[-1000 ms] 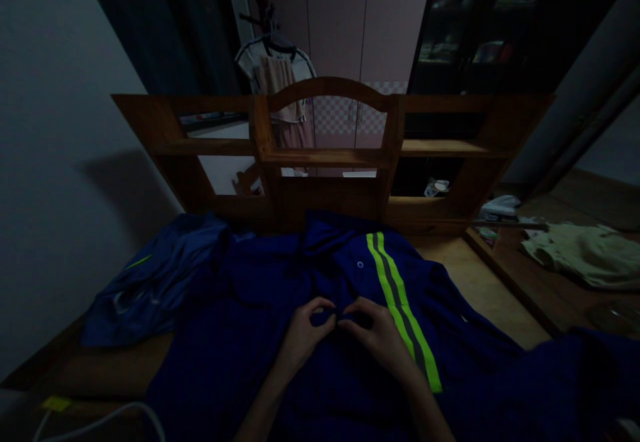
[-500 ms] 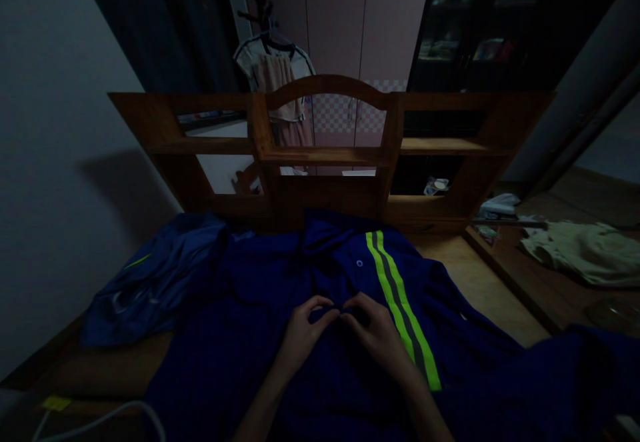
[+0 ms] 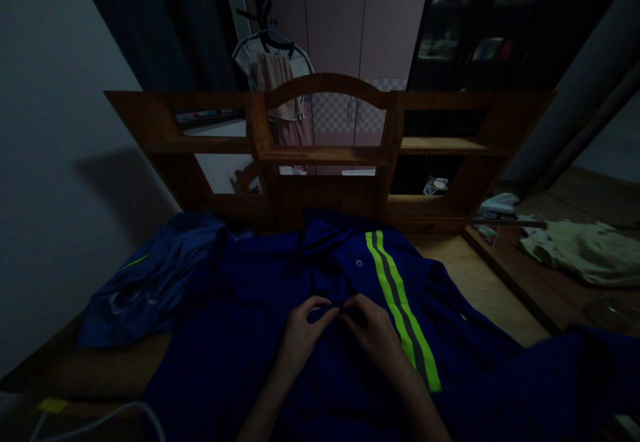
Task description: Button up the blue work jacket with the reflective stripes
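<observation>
A dark blue work jacket [image 3: 240,295] lies spread in front of me, its collar toward the wooden headboard. A yellow-green reflective stripe [image 3: 395,289] with a grey band runs down its right part. My left hand [image 3: 305,329] and my right hand [image 3: 370,325] meet at the jacket's front edge, thumbs and forefingers pinching the cloth, fingertips almost touching. What lies between the fingertips is too dark and small to make out beyond the blue fabric. Above my right hand a round snap button [image 3: 359,263] shows on the jacket.
Behind the jacket stands a wooden headboard with shelves [image 3: 325,155]. A crumpled blue garment [image 3: 150,289] lies at left, above a white cable [image 3: 100,422]. At right, a pale green cloth [image 3: 585,252] rests on a brown surface. Clothes [image 3: 280,82] hang on a rack behind.
Both hands stay at the same spot on the jacket front, with only a slight shift of the fingers. The jacket lies as before.
</observation>
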Tool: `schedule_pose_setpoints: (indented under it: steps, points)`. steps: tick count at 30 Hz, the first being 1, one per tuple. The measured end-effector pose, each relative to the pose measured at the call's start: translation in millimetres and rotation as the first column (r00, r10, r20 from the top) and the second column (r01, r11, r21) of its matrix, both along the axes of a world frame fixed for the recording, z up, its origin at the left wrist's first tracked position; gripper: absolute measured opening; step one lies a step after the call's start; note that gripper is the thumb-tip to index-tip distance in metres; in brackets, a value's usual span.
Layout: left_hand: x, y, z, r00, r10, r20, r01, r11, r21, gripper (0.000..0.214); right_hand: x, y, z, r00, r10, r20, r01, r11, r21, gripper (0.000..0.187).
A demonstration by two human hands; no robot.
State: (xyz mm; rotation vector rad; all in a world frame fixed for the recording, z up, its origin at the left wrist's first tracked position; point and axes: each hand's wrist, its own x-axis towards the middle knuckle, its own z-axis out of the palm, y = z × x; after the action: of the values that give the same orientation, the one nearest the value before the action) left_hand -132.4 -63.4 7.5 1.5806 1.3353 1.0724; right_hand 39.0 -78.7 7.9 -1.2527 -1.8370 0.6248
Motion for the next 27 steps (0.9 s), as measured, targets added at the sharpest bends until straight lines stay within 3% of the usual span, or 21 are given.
schedule_pose_setpoints:
  steps: [6,16,22,27]
  points:
    - [-0.5,0.9,-2.3,1.000,-0.025,-0.014,0.025,1.000,0.000,0.025,1.3,1.0,-9.5,0.997,-0.037,0.068,0.036,0.999,0.020,0.012]
    - [1.1,-3.7,-2.1,0.995,-0.023,-0.096,0.029,0.998,0.061,0.019,-0.6,-1.9,-1.1,0.995,-0.023,0.099,0.021,1.000,0.022,0.010]
    - [2.9,-10.0,-5.2,0.956,0.130,-0.265,-0.067,0.970,0.235,0.015,-1.7,-4.1,-0.2,0.989,-0.078,0.123,0.081,0.996,-0.022,0.019]
    - [7.4,-11.1,-5.1,0.921,0.170,-0.350,-0.031,0.929,0.370,0.014,0.0,-3.9,-1.5,0.985,-0.119,0.121,0.119,0.993,0.005,0.019]
